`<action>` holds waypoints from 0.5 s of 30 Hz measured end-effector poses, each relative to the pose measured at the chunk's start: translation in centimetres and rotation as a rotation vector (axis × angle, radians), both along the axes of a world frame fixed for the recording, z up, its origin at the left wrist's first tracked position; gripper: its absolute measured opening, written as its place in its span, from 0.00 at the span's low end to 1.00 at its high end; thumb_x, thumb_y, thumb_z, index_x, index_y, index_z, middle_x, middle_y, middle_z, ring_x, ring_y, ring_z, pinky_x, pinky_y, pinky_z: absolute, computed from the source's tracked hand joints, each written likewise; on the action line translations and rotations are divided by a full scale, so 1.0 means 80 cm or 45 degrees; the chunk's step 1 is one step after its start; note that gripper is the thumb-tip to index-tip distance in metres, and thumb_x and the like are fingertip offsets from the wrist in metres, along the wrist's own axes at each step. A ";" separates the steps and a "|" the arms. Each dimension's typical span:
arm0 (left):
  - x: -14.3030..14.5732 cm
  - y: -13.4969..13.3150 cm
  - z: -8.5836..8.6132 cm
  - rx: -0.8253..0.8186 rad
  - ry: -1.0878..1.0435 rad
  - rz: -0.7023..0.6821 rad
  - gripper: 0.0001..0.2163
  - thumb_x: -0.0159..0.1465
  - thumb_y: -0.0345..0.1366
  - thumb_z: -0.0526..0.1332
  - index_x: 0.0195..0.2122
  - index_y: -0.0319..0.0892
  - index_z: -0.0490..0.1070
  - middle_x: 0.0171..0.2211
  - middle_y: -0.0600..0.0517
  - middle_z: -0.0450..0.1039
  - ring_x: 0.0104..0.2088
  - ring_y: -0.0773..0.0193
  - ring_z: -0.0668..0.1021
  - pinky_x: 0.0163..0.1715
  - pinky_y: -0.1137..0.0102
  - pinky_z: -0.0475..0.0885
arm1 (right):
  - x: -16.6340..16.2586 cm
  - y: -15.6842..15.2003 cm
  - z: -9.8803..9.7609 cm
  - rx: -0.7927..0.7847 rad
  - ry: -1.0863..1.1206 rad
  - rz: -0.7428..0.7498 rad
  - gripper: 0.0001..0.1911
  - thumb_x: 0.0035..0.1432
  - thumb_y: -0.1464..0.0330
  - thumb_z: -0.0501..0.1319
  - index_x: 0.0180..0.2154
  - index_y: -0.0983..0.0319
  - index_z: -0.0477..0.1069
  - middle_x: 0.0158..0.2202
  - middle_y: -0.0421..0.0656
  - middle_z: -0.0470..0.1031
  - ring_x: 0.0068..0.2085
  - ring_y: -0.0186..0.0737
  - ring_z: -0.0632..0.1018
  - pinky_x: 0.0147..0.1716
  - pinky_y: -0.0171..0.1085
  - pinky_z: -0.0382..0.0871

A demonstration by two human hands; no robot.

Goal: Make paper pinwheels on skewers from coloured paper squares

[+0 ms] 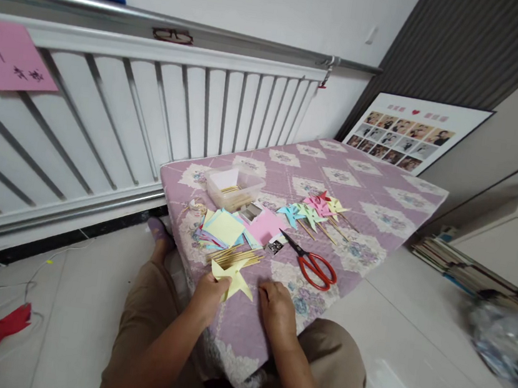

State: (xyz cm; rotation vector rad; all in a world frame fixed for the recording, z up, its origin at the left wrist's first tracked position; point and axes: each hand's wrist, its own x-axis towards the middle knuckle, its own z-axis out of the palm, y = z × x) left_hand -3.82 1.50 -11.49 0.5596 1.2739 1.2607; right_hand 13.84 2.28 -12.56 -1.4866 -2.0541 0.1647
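L. hand w/ yellow paper pinwheel, R. hand near it, at near end of tabletop.
The L. hand's grip is narrow: thumb & fingers pinch the pinwheel approx. at its lower left side. The R. hand has its fingers curled in, apart from the pinwheel; one cannot tell if sth. small is inside this grip. Wooden sticks lie just behind the pinwheel, paper squares behind the sticks, red-handled scissors to the right.
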 end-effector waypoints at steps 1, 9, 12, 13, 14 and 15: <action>0.000 0.000 -0.001 0.002 0.008 -0.002 0.13 0.48 0.36 0.67 0.35 0.37 0.76 0.32 0.47 0.80 0.32 0.57 0.79 0.31 0.70 0.72 | -0.001 -0.001 -0.001 0.007 -0.011 0.009 0.14 0.62 0.70 0.50 0.32 0.62 0.74 0.29 0.48 0.73 0.33 0.46 0.72 0.36 0.41 0.66; 0.001 -0.001 0.002 0.029 0.028 -0.039 0.13 0.49 0.36 0.66 0.36 0.37 0.76 0.33 0.46 0.80 0.33 0.57 0.80 0.30 0.71 0.72 | -0.003 -0.006 -0.001 0.021 0.034 0.021 0.16 0.63 0.67 0.49 0.30 0.61 0.72 0.27 0.47 0.72 0.31 0.45 0.72 0.34 0.40 0.65; 0.002 -0.002 0.004 0.050 0.024 -0.052 0.13 0.50 0.34 0.64 0.37 0.37 0.76 0.34 0.46 0.80 0.32 0.58 0.79 0.31 0.71 0.72 | -0.003 -0.004 -0.001 0.000 0.120 0.007 0.16 0.62 0.65 0.50 0.28 0.60 0.72 0.26 0.47 0.72 0.30 0.45 0.72 0.33 0.41 0.66; 0.002 -0.002 0.005 0.056 0.025 -0.056 0.13 0.50 0.34 0.64 0.36 0.37 0.76 0.34 0.46 0.80 0.31 0.59 0.79 0.31 0.71 0.71 | -0.002 -0.004 0.000 -0.010 0.157 -0.001 0.15 0.62 0.65 0.51 0.27 0.60 0.71 0.25 0.47 0.73 0.30 0.45 0.72 0.33 0.41 0.67; 0.002 -0.002 0.006 0.060 0.027 -0.061 0.12 0.50 0.34 0.64 0.36 0.37 0.76 0.34 0.47 0.80 0.31 0.59 0.79 0.31 0.71 0.71 | -0.001 -0.003 0.001 -0.022 0.199 -0.012 0.15 0.61 0.65 0.51 0.26 0.60 0.71 0.25 0.46 0.73 0.29 0.44 0.73 0.33 0.40 0.67; 0.002 -0.002 0.007 0.061 0.031 -0.065 0.12 0.50 0.33 0.63 0.35 0.37 0.76 0.33 0.47 0.80 0.31 0.59 0.79 0.31 0.71 0.71 | -0.001 -0.003 0.003 -0.034 0.247 -0.028 0.14 0.60 0.64 0.52 0.26 0.59 0.70 0.24 0.45 0.73 0.29 0.44 0.73 0.33 0.40 0.67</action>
